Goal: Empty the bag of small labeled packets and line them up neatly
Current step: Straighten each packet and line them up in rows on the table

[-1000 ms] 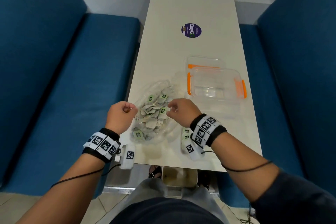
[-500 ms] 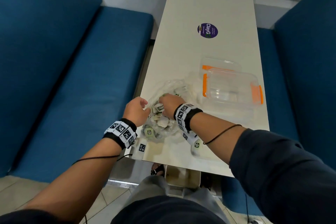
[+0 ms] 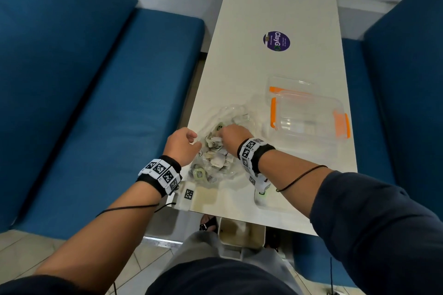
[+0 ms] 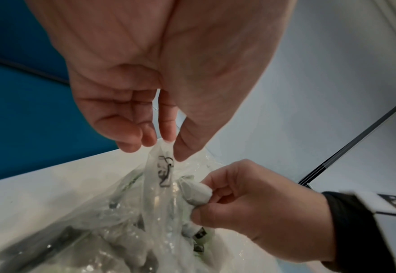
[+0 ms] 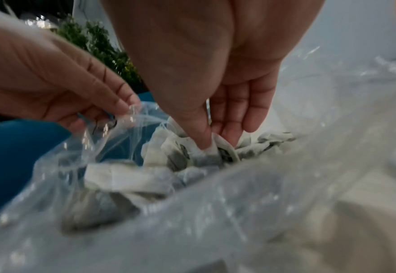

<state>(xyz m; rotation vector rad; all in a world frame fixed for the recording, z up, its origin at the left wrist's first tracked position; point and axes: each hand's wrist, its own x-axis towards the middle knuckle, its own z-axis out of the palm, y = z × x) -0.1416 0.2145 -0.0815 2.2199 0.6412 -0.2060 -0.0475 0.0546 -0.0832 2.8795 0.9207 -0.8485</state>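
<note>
A clear plastic bag (image 3: 219, 158) full of small white packets (image 3: 217, 163) with green-and-black labels lies at the near left of the white table (image 3: 275, 2). My left hand (image 3: 189, 141) pinches the bag's opening edge (image 4: 164, 158) between thumb and fingers and holds it up. My right hand (image 3: 221, 133) is inside the bag's mouth. Its thumb and fingers (image 5: 229, 136) pinch one white packet (image 5: 215, 147), which also shows curled in that hand (image 4: 198, 194) in the left wrist view.
A clear plastic container with orange clasps (image 3: 309, 117) stands right of the bag, with its lid (image 3: 290, 84) behind it. A purple round sticker (image 3: 276, 40) lies farther up the table. Blue benches (image 3: 96, 103) flank both sides. One packet (image 3: 262, 193) lies under my right wrist.
My right hand moved left from the bag's right side into its mouth and closed on a packet. My left hand kept hold of the bag's edge.
</note>
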